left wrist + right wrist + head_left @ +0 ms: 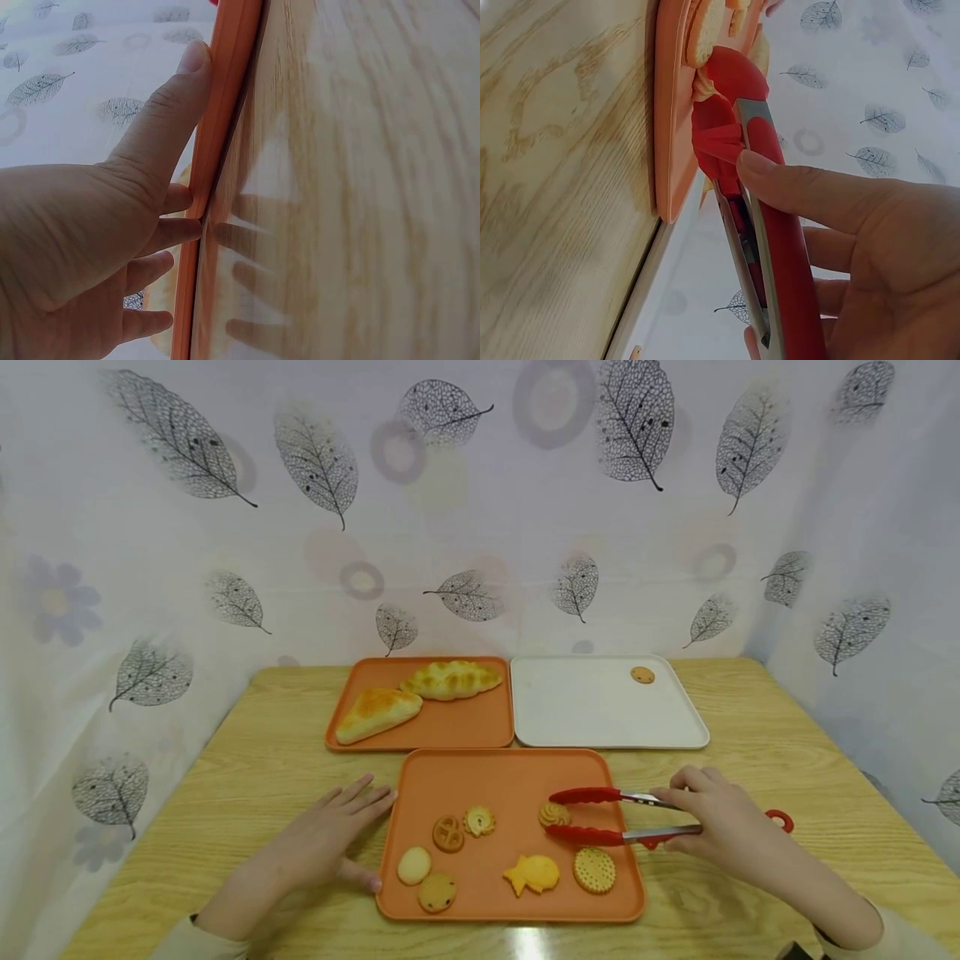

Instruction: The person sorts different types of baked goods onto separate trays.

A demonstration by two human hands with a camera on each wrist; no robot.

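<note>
My right hand (pixel 738 827) holds red-tipped metal tongs (pixel 588 837), thumb on one arm and fingers on the other. The tong tips stand on either side of a swirl cookie (pixel 553 814) on the near orange tray (pixel 487 777); whether they press on it I cannot tell. In the right wrist view the tongs (pixel 784 262) reach over the tray's rim. My left hand (pixel 322 839) has its fingers spread, with thumb and fingertips at the tray's left edge. In the left wrist view the thumb (pixel 169 112) lies along the orange rim (pixel 225 97).
Around the near tray lie a pretzel cookie (pixel 448 833), a flower-shaped cookie (pixel 478 820), a fish-shaped cookie (pixel 534 874) and several round ones. Behind, another orange tray (pixel 465 727) bears two breads (pixel 378 714). A white tray (pixel 592 710) beside it holds one small cookie (pixel 642 675).
</note>
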